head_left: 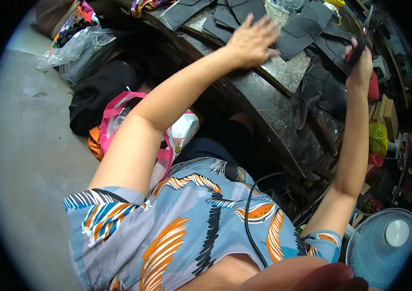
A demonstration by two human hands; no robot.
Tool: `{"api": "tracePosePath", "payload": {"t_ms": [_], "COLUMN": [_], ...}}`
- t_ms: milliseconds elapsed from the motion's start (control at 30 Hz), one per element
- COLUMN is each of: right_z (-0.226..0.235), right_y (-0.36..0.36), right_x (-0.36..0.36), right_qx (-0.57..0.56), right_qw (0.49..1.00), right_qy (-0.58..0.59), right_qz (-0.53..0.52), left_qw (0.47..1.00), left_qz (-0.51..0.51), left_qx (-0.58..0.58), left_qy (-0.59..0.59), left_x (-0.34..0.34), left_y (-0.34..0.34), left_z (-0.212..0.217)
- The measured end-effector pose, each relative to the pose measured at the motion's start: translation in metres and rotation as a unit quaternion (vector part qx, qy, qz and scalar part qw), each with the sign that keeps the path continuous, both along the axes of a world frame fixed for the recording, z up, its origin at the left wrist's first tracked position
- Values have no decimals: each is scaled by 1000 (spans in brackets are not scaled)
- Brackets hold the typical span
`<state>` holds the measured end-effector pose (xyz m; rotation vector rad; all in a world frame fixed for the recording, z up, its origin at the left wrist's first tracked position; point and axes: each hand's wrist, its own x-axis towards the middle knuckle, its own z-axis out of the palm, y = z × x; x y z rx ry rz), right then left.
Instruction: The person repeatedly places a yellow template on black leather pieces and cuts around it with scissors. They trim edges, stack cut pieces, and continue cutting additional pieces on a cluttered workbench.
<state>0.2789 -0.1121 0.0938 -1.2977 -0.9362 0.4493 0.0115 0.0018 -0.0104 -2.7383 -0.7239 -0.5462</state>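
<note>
My left hand (254, 41) reaches over the workbench with its fingers spread, slightly blurred and holding nothing. It is just left of flat black leather-like pieces (305, 28), some with curved flap edges. Farther right, my right hand (361, 65) is raised and closed around a dark-handled tool (357, 51), whose exact kind is too blurred to make out. Below that hand, more black pieces (329, 87) lie on the bench. A hammer (320, 128) rests beside them, toward the near right corner of the dark benchtop (278, 114).
A pale stone-like slab (286, 72) lies on the bench. On the floor at left are a clear plastic bag (82, 53), a black bundle (104, 87) and a pink-edged bag (114, 109). A fan (380, 247) stands at lower right, below boxes (388, 116) and a yellow-green bag (378, 139).
</note>
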Motion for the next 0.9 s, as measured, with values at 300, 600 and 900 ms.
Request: {"api": "tracePosePath", "payload": {"t_ms": [300, 600, 900], "right_z": [-14, -26, -6], "right_y": [-111, -98, -112], "right_x": [-82, -112, -111], "right_qx": [-161, -192, -303], "right_qw": [984, 969, 927], "right_qy": [14, 45, 26], "right_qz": [67, 148, 219], "left_qw": [905, 963, 962], "left_qz": [-188, 178, 99], "left_qx": [-332, -107, -166], "left_qy": [-189, -170, -192], "left_x": [-75, -28, -46], "left_y": [-79, -45, -35], "left_z": [-10, 12, -9]}}
